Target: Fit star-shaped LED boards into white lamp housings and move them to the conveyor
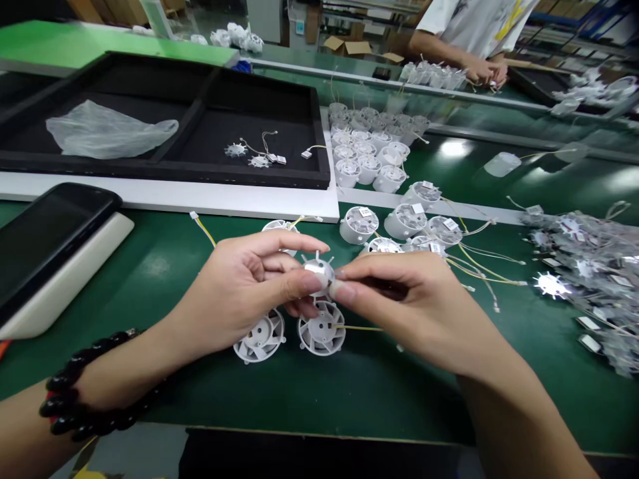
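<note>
Between thumb and fingers, my left hand [249,286] grips a small white spiked part [319,271] with a rounded face. The thumb and forefinger of my right hand [409,299] pinch the right edge of the same part. Just below my fingertips lie two round white fan housings, one at the left [259,338] and one at the right [322,329], on the green table [309,399]. A yellowish wire runs right from the right housing, passing under my right hand. Another white housing [280,227] sits behind my left hand, partly hidden.
White cylindrical housings [359,225] with wires stand behind my right hand. Clear spiked parts [589,266] are piled at the right. A black tray [322,159] holds a plastic bag [104,130]. A phone [50,233] lies left. Across the bench, a person [464,40] handles small parts.
</note>
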{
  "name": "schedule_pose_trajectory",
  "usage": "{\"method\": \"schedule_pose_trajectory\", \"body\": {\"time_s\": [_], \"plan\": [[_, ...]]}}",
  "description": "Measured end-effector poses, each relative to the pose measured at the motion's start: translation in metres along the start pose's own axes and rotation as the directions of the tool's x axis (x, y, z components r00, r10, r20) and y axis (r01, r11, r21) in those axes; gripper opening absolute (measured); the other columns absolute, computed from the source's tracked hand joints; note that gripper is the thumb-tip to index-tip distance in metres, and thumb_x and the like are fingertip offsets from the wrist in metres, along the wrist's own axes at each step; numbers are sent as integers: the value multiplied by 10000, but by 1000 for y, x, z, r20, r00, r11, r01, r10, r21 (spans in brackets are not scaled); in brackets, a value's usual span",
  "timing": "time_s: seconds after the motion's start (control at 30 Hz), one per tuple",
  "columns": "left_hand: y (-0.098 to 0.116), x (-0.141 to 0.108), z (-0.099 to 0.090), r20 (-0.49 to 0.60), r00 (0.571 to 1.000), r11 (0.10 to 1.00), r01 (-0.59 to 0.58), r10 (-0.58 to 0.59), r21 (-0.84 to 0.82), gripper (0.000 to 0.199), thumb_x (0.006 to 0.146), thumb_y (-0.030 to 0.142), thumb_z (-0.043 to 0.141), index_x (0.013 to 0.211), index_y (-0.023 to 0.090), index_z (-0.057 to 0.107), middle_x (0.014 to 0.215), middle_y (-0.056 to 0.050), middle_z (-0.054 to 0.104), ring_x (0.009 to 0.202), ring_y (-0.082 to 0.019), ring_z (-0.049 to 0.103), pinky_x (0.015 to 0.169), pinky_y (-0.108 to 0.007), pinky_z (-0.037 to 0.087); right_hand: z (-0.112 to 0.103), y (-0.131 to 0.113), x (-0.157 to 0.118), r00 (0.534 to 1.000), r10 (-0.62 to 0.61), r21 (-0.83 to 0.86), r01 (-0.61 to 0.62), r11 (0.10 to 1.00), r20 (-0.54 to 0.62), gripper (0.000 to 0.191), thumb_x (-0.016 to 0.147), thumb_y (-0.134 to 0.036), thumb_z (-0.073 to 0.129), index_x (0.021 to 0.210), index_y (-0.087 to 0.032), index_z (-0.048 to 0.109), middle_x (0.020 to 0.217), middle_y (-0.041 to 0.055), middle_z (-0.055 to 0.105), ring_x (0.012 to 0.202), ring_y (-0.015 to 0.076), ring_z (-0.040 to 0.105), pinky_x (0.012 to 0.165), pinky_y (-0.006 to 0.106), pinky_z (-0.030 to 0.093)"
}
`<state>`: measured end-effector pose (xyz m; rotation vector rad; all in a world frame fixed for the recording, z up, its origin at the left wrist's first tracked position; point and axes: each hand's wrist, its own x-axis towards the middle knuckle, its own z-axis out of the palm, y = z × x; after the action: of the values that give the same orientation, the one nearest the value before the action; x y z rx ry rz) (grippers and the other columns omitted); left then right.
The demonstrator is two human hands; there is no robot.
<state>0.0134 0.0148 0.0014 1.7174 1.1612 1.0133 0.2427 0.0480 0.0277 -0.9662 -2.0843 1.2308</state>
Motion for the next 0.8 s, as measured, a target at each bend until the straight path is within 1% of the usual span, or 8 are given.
{"method": "schedule_pose_trajectory", "body": {"time_s": [0.07, 0.13, 0.2, 0.3, 0.43, 0.53, 0.67, 0.8], "plan": [[-2, -2, -1, 10, 997, 997, -74, 74, 7, 342, 1058, 417, 781, 1320, 201, 745, 847, 5, 819, 655, -174, 796, 630, -221, 666, -2, 2, 0, 996, 87, 36, -87, 996, 23, 269, 1017, -335, 721, 805, -203, 821, 612, -30, 649, 513, 92, 476, 458, 236, 329], [-4, -3, -3, 48, 975, 967, -220, 216, 127, 412, 1061, 438, 787, 1387, 198, 715, 918, 4, 809, 727, -146, 779, 720, -207, 648, -5, 3, 0, 987, 145, 50, -148, 988, 65, 292, 1015, -355, 724, 780, -198, 799, 604, -28, 634, 521, 94, 484, 470, 236, 336], [-4, -4, -7, 124, 928, 865, -373, 352, 337, 449, 1108, 517, 687, 1382, 162, 697, 973, -26, 782, 788, -147, 748, 753, -222, 606, -8, 4, 0, 973, 191, 57, -200, 978, 128, 311, 1004, -394, 748, 763, -200, 779, 599, -33, 616, 528, 96, 479, 477, 240, 333], [-3, -5, -11, 235, 869, 685, -489, 435, 540, 492, 1144, 601, 548, 1216, 139, 700, 993, -55, 743, 848, -184, 722, 748, -291, 534, -13, 4, -1, 942, 236, 19, -247, 969, 240, 371, 1008, -488, 741, 764, -209, 762, 616, -33, 611, 561, 109, 485, 506, 255, 349], [-3, -8, -10, 330, 831, 585, -551, 447, 596, 491, 1130, 652, 541, 1087, 178, 663, 962, -20, 713, 847, -221, 693, 838, -380, 477, -15, 6, -1, 894, 307, -154, -271, 950, 327, 434, 1017, -551, 697, 735, -222, 712, 737, -11, 674, 715, 146, 577, 595, 279, 399], [-5, -10, -7, 399, 815, 541, -578, 420, 612, 498, 1155, 624, 494, 1049, 167, 664, 947, -20, 705, 836, -243, 685, 880, -422, 461, -13, 7, -1, 870, 350, -298, -251, 921, 347, 419, 1023, -515, 671, 720, -226, 681, 736, -17, 665, 724, 150, 577, 623, 302, 391], [-7, -10, -5, 401, 819, 570, -573, 409, 589, 480, 1174, 602, 465, 1129, 165, 658, 1047, -22, 739, 909, -243, 705, 1027, -438, 433, -11, 6, -2, 859, 392, -404, -247, 881, 329, 433, 1024, -518, 648, 706, -224, 657, 701, -17, 660, 655, 146, 553, 586, 329, 342], [-8, -9, -5, 437, 803, 587, -595, 405, 549, 381, 1220, 478, 404, 1216, 189, 652, 1086, 2, 769, 975, -212, 731, 1151, -431, 363, -10, 4, -1, 833, 429, -424, -268, 865, 350, 451, 1033, -521, 632, 695, -222, 635, 653, -20, 640, 603, 137, 530, 557, 324, 332]]}}
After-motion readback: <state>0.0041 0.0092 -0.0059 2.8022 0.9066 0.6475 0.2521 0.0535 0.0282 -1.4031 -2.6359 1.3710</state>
